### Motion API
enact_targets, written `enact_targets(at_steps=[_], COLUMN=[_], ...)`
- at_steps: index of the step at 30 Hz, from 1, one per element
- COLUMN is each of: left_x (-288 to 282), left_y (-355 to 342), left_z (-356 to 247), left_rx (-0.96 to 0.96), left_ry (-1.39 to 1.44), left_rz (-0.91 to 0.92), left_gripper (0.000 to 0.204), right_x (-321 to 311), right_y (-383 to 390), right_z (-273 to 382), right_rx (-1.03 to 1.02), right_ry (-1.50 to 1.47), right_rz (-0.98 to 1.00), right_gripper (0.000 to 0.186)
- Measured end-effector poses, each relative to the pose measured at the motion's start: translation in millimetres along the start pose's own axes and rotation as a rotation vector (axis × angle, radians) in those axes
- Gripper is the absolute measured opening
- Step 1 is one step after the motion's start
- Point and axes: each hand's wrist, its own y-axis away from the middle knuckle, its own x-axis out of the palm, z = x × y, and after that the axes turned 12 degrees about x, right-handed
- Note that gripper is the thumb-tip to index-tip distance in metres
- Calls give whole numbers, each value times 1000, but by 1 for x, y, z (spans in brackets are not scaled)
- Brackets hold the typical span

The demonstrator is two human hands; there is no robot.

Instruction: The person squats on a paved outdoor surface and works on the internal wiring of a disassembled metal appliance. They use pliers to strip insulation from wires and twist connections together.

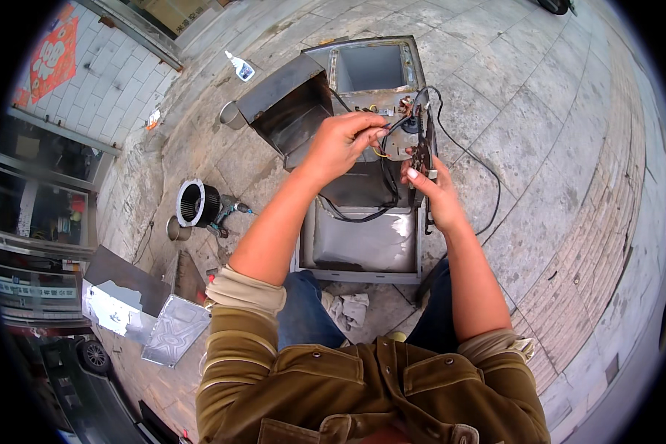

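Note:
My left hand (345, 142) is closed in a pinch on a thin wire, next to a thick black cable (389, 176) that loops down over the metal appliance. Yellow and red wire ends show just below its fingertips. My right hand (445, 198) grips a narrow, dark, grimy control strip (419, 157) with small parts along it, upright at the right edge of the appliance. The greasy metal housing (361, 275), which looks like an opened range hood, lies in front of my knees. Its square duct section (370, 46) is at the far end.
A dark metal cover (283, 87) leans open at the housing's left. Further left are a spray bottle (241, 67), a metal cup (231, 115), a black fan wheel (197, 203), a cordless drill (229, 214) and metal panels (174, 331). A rag (347, 311) lies between my feet.

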Motion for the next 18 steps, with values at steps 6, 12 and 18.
enact_targets(at_steps=[6, 12, 18], left_x=[25, 23, 21], left_y=[1, 5, 3], left_z=[-9, -14, -21], left_rx=[-103, -90, -21], left_ry=[129, -48, -154], left_rz=[-155, -67, -119], left_gripper=[15, 8, 10], right_x=[8, 8, 6], right_y=[7, 8, 4], right_z=[-5, 0, -7], right_rx=[155, 144, 137], right_ry=[30, 38, 49], right_rz=[95, 149, 187], right_gripper=[61, 56, 52])
